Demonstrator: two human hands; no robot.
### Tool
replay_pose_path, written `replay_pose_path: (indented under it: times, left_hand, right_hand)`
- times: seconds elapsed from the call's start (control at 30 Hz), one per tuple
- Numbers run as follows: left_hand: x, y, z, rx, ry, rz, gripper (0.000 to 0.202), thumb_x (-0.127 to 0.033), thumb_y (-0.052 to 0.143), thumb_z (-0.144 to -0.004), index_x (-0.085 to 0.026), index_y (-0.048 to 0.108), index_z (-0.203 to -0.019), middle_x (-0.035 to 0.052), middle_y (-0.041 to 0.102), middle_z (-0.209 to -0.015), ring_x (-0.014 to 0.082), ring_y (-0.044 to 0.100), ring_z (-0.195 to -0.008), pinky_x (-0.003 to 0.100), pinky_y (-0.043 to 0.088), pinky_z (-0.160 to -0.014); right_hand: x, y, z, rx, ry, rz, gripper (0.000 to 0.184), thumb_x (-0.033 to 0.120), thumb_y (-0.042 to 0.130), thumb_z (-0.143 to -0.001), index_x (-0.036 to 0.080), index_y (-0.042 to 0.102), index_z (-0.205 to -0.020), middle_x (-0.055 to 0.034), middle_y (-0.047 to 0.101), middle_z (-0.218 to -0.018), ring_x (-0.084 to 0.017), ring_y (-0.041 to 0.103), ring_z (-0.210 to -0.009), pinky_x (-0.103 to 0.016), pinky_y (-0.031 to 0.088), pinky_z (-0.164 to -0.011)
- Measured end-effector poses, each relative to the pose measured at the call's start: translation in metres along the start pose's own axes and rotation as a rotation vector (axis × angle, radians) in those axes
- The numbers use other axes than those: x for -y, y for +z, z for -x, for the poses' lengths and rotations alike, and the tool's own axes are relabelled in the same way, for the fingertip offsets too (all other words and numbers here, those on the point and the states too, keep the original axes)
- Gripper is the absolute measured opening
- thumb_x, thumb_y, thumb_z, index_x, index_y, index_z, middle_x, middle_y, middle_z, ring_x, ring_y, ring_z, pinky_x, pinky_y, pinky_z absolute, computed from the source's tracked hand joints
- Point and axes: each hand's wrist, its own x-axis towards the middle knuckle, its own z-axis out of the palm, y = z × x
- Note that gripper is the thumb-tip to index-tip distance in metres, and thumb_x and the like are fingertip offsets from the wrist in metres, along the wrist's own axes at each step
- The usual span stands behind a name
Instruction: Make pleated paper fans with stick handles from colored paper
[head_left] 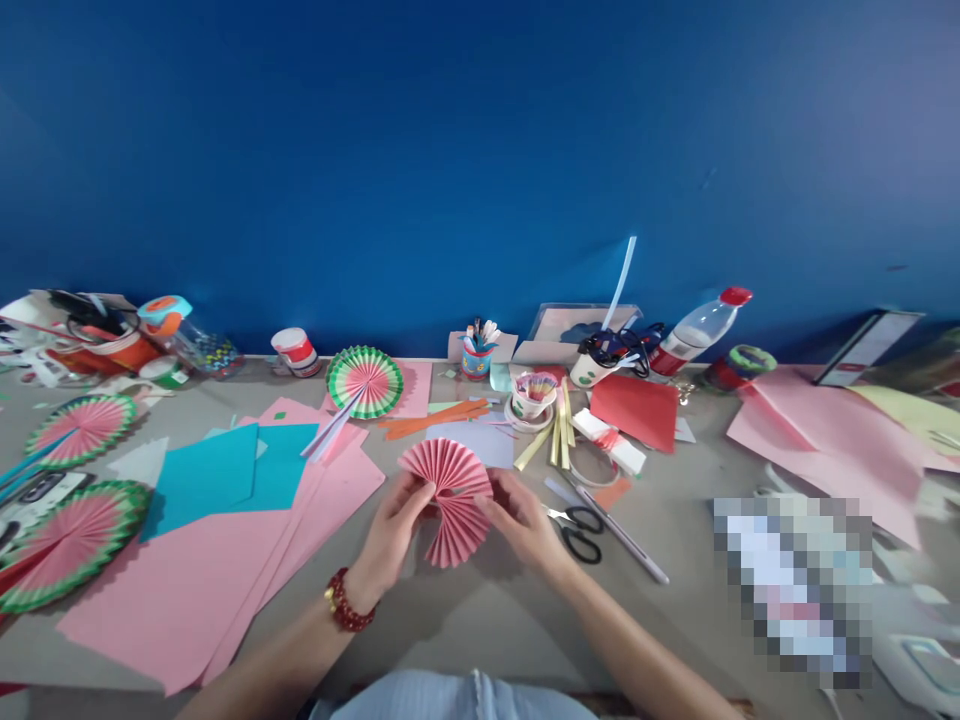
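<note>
A pleated pink paper fan (459, 490) is spread in a curve between my hands, above the front middle of the table. My left hand (401, 520) pinches its left end, thumb on top. At its right edge my right hand (517, 515) grips the folds between thumb and fingers. The fan has a small gap at its centre and an opening at the lower left. Black-handled scissors (581, 532) lie just right of my right hand, beside a slim pale pen-like stick (626, 540).
Pink sheets (187, 590) and teal paper (217, 475) cover the left. Finished-looking green-edged paper fans (366, 382) lie at the back and left. A bottle (697, 335), cups (534, 393) and a red sheet (636, 412) stand or lie towards the wall. Pink paper (832, 450) lies right.
</note>
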Motion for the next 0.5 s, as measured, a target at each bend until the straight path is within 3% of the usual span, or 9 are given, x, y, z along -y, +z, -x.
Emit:
replay_pose_path:
  times: [0.13,0.2,0.33,0.43,0.5]
  left_hand:
    - [-0.003,-0.007,-0.001,-0.038,-0.052,-0.011,0.029,-0.044,0.066,-0.084,-0.022,0.062,-0.103,0.0042,0.072,-0.099,0.0216,0.068,-0.089,0.032,0.053,-0.08]
    - [-0.005,-0.012,0.0,-0.032,-0.104,-0.038,0.033,-0.045,0.067,-0.083,-0.022,0.062,-0.107,0.0051,0.072,-0.1,0.023,0.068,-0.091,0.034,0.053,-0.082]
    - [-0.008,-0.019,0.001,0.013,-0.146,-0.106,0.039,-0.046,0.066,-0.084,-0.02,0.062,-0.112,0.0074,0.071,-0.106,0.0238,0.068,-0.096,0.035,0.052,-0.085]
    - [-0.007,-0.019,0.0,0.078,-0.124,-0.061,0.043,-0.042,0.071,-0.082,-0.02,0.06,-0.117,0.0079,0.07,-0.112,0.0241,0.065,-0.105,0.036,0.05,-0.093]
    - [-0.005,-0.017,-0.001,0.122,-0.113,-0.029,0.045,-0.038,0.075,-0.08,-0.019,0.06,-0.118,0.0082,0.069,-0.113,0.0245,0.064,-0.109,0.037,0.048,-0.097]
  right_hand:
    - [0.012,-0.013,-0.001,0.115,-0.05,0.227,0.027,0.044,0.051,-0.096,0.022,0.066,-0.097,-0.0035,0.069,-0.084,-0.019,0.064,-0.074,-0.028,0.05,-0.064]
    - [0.013,-0.034,-0.005,0.027,-0.068,0.402,0.029,0.044,0.049,-0.097,0.023,0.068,-0.09,-0.0035,0.07,-0.082,-0.019,0.064,-0.073,-0.028,0.048,-0.063]
    - [0.001,-0.088,-0.009,-0.309,0.015,0.746,0.025,0.043,0.052,-0.092,0.023,0.067,-0.087,-0.0059,0.071,-0.084,-0.022,0.065,-0.072,-0.031,0.049,-0.063]
    - [-0.008,-0.108,-0.007,-0.309,0.11,0.813,0.024,0.043,0.054,-0.09,0.024,0.068,-0.085,-0.004,0.071,-0.079,-0.021,0.066,-0.067,-0.031,0.05,-0.059]
    - [-0.008,-0.103,-0.004,-0.234,0.112,0.716,0.024,0.043,0.053,-0.091,0.024,0.067,-0.09,-0.0042,0.071,-0.082,-0.021,0.067,-0.07,-0.031,0.053,-0.062]
